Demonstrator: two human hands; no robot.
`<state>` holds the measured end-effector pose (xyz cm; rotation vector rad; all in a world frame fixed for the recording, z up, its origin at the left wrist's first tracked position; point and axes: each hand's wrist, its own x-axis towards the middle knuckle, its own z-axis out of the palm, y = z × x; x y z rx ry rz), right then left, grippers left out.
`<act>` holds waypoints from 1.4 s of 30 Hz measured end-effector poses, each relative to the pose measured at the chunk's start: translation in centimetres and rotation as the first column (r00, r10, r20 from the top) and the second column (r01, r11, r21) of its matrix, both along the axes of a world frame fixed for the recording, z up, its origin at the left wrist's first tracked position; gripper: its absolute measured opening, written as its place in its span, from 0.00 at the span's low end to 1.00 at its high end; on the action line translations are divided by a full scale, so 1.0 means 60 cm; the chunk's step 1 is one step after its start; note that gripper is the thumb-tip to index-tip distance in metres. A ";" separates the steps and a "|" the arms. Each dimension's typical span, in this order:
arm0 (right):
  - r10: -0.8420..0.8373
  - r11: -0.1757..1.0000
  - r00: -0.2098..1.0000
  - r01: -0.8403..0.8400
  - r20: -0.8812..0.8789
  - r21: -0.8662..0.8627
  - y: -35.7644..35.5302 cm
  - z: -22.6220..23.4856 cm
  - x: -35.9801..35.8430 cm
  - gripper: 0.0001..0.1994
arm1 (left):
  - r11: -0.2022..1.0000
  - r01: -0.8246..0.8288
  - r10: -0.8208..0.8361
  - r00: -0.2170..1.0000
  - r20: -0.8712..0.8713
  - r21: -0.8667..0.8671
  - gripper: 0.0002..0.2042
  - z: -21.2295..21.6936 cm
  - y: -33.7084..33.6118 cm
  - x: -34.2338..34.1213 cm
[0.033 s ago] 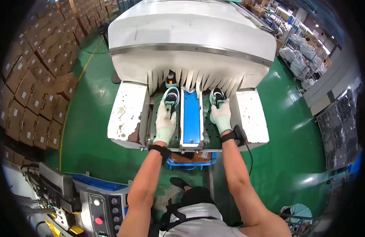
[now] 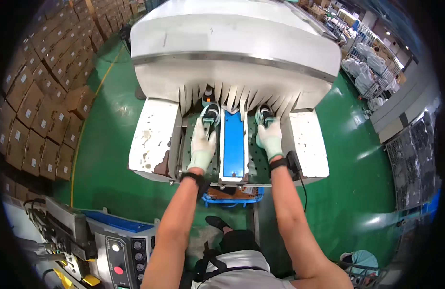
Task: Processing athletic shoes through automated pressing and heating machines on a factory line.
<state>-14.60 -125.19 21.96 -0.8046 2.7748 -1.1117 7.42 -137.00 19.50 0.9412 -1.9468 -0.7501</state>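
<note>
Two shoes lie in front of the hanging pale strips of a big white machine [image 2: 234, 41], one in each perforated dark lane. My gloved left hand [image 2: 202, 144] is closed around the heel end of the left shoe [image 2: 211, 113], dark with white and light teal. In the right lane, my gloved right hand [image 2: 269, 138] grips a similar right shoe [image 2: 265, 114]. Between the lanes runs a blue strip [image 2: 233, 144]. Farther in, partly hidden by the strips, sits another shoe [image 2: 208, 96] with an orange patch. The fingers' undersides are hidden.
White worn side panels [image 2: 152, 137] flank the lanes. Below the machine's front is a blue-framed cart [image 2: 234, 198]. A control panel [image 2: 124, 260] with a red button stands at lower left. Stacked cartons [image 2: 39, 111] line the left; racks with white bags [image 2: 367, 62] stand at right.
Both shoes have tilted or turned slightly in my hands, showing more of their dark openings. My right hand has shifted a little along its shoe. The view has moved slightly.
</note>
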 end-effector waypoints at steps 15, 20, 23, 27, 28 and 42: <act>0.765 0.242 -0.158 -0.828 0.624 -0.506 0.097 -0.202 0.597 0.25 | 0.641 -0.544 0.379 0.838 0.393 0.541 0.14 -0.135 0.539 0.655; 0.614 -0.154 -0.309 -0.949 0.726 -0.273 0.190 -0.313 0.798 0.25 | 0.062 -0.998 0.633 0.032 0.774 -0.010 0.14 -0.187 1.160 0.910; 0.607 -0.371 -0.289 -0.927 0.740 -0.057 0.244 -0.340 0.866 0.26 | -0.589 -0.808 0.527 -0.391 0.755 -0.007 0.14 -0.234 1.506 0.909; 0.722 -0.478 -0.253 -0.855 0.643 0.200 0.259 -0.371 0.873 0.27 | -0.745 -0.658 0.479 -0.410 0.777 0.112 0.19 -0.223 1.594 0.885; 0.771 -0.487 -0.285 -0.840 0.569 0.238 0.259 -0.377 0.868 0.27 | -0.763 -0.624 0.429 -0.294 0.854 0.168 0.23 -0.239 1.579 0.882; 0.433 -0.820 -0.593 -0.572 0.679 0.023 0.548 -0.191 1.173 0.24 | -0.695 -0.611 0.687 -0.405 0.603 0.380 0.32 -0.137 1.594 0.839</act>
